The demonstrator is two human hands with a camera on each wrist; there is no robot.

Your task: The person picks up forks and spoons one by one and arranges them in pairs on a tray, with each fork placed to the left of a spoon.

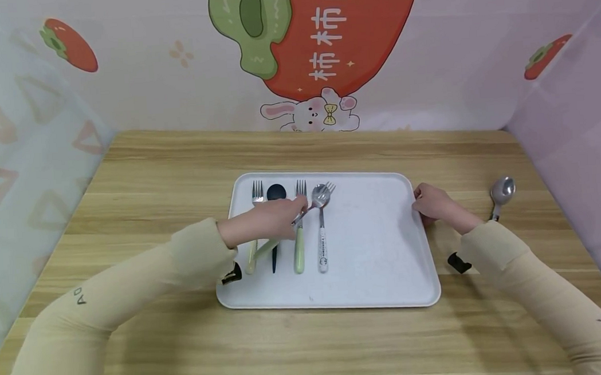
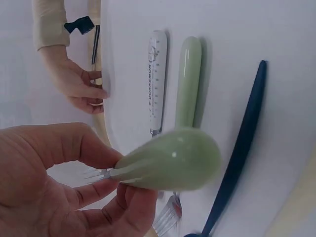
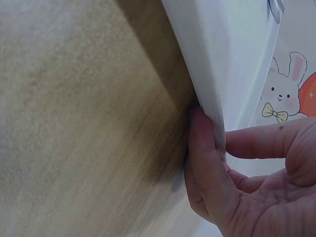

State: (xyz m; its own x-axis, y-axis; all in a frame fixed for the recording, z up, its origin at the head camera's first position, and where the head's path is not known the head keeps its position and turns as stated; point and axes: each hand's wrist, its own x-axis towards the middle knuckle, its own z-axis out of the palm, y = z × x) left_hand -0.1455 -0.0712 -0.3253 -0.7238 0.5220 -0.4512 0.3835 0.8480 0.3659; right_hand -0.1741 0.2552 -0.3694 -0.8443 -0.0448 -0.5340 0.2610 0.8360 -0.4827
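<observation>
My left hand (image 1: pixel 276 217) pinches a green-handled fork (image 2: pixel 173 160) by its handle, over the tray. In the head view its tines overlap the bowl of a white-handled spoon (image 1: pixel 322 249) on the tray. Beneath and beside this hand lie a second green-handled fork (image 1: pixel 299 253), a black spoon (image 1: pixel 276 192) and, leftmost, a fork with a pale handle (image 1: pixel 257 190). My right hand (image 1: pixel 433 202) grips the right rim of the white tray (image 1: pixel 377 251), thumb on the inner side and fingers on the outer side in the right wrist view.
To the right of the tray, metal spoons (image 1: pixel 502 190) lie on the wooden table (image 1: pixel 186 343), their handles partly hidden by the right sleeve. Printed cloth walls (image 1: pixel 170 92) close off the back and both sides.
</observation>
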